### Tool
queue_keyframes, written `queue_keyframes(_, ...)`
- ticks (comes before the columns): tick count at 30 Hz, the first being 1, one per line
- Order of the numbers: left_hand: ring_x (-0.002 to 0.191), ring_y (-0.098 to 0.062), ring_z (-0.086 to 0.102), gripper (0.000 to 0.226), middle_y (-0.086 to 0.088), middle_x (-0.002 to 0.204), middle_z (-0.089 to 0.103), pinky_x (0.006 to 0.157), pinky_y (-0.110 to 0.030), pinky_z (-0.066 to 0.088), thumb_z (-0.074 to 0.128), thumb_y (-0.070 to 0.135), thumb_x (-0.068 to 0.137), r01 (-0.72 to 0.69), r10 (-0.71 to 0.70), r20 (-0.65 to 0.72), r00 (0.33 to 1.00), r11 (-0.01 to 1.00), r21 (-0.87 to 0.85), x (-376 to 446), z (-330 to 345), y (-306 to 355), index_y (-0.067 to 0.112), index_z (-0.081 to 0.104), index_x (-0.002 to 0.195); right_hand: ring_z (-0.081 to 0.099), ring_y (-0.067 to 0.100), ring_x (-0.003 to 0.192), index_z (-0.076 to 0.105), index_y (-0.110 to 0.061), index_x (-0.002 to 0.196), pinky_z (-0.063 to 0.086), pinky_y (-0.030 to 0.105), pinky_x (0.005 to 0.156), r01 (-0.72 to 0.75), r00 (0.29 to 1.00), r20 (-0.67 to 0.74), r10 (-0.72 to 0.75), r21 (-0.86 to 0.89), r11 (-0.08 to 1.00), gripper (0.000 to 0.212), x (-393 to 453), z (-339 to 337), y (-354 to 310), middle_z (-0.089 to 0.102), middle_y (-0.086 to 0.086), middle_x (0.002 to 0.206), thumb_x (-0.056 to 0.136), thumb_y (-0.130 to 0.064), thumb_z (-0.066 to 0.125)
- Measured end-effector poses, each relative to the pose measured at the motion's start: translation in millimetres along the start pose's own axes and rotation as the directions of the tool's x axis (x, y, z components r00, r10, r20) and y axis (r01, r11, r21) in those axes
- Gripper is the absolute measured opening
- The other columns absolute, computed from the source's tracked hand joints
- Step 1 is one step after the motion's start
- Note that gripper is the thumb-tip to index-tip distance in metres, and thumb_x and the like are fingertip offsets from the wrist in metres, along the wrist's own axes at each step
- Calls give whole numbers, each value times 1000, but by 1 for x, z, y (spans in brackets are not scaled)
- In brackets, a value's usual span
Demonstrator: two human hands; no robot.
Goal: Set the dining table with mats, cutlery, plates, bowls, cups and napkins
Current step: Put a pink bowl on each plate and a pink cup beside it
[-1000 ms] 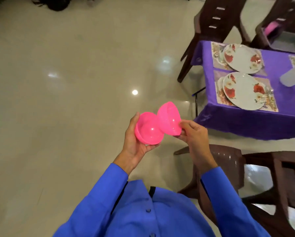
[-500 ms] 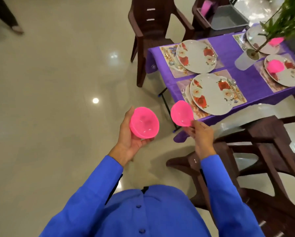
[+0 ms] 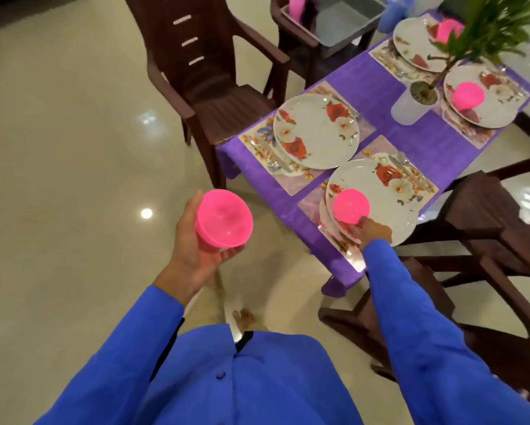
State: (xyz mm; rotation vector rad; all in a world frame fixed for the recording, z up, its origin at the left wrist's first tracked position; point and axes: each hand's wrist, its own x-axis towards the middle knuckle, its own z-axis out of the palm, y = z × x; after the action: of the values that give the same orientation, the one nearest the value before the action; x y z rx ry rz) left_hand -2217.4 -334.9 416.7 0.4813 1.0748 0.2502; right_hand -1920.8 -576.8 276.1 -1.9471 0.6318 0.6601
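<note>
A person in a blue shirt holds a pink bowl (image 3: 351, 206) by its rim in the right hand (image 3: 371, 230) over the nearest floral plate (image 3: 380, 200) on the purple-clothed table (image 3: 377, 87), while the left hand (image 3: 196, 243) cups a second pink bowl (image 3: 224, 218) above the floor. Two far plates already carry pink bowls.

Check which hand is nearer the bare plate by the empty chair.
Right. The right hand sets a pink bowl on the neighbouring plate, just short of the bare plate. The left hand holds another bowl out over the floor.
</note>
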Motion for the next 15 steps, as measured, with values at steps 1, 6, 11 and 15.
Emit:
queue_keyframes(1,110,-38,71,66,-12,128,72,72,-48,60,67,64,87,13,-12,15,1000,1000,-13,13,-1,12,24,63,139,64,21,70,63,-6,101,57,29,54,-37,997,-63,37,0,999,18,6,6,1,68,7,92,88,-17,68)
queue_keyframes(6,106,-34,70,47,-9,118,74,72,-45,61,59,63,92,72,-80,85,993,994,87,77,22,85,27,69,119,67,27,89,60,-2,132,57,34,77,-139,971,-198,137,1,990,51,30,34,-6,69,15,109,97,-38,64)
queue_keyframes(11,116,-37,68,67,-15,133,69,74,-49,61,65,67,89,139,-167,108,980,963,230,146,58,134,22,64,139,61,40,119,59,-6,132,50,47,97,-47,840,-543,3,-68,997,54,-18,67,-48,61,17,130,95,-45,65)
queue_keyframes(15,114,-37,68,52,-15,128,69,81,-53,60,67,62,89,192,-271,138,953,888,419,185,107,146,26,68,127,69,28,99,73,-21,110,55,42,87,162,987,8,-162,40,986,18,-74,119,-108,72,5,107,102,-29,58)
